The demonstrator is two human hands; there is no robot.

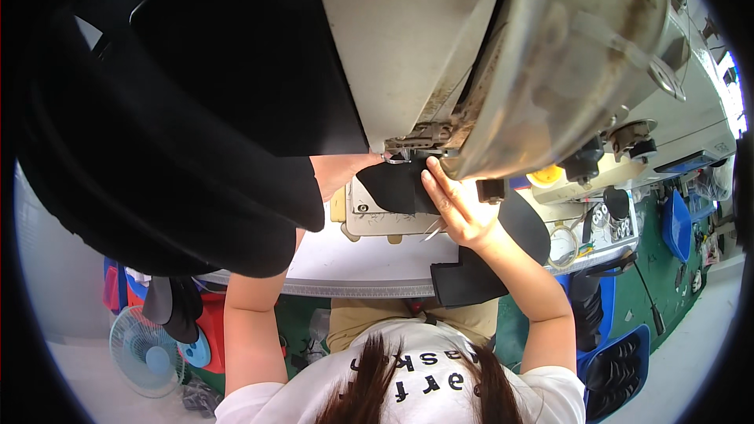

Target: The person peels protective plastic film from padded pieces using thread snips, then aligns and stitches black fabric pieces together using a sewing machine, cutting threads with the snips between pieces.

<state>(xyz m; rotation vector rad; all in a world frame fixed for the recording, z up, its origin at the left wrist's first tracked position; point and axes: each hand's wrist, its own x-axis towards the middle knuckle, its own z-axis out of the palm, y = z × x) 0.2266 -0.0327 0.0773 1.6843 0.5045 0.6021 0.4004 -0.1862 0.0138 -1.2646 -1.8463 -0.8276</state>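
A black fabric piece (389, 187) lies under the presser foot (399, 156) of a sewing machine (416, 39). My right hand (463, 208) rests on its right side, fingers stretched out flat towards the needle area. A thin silvery pointed tip (432, 230) shows beside the palm; whether the hand holds it I cannot tell. From the left, my left hand (345, 169) reaches close to the presser foot, its fingers mostly hidden. Under my right forearm, another black piece (510, 247) hangs over the table's front edge.
Big black curved shapes (181, 188) block the left of the view. The white table (330, 265) has a ruler strip along its front. A blue fan (153, 353) stands at lower left. Blue bins (628, 345) with black pieces stand at lower right. A thread spool (546, 176) sits right of the machine.
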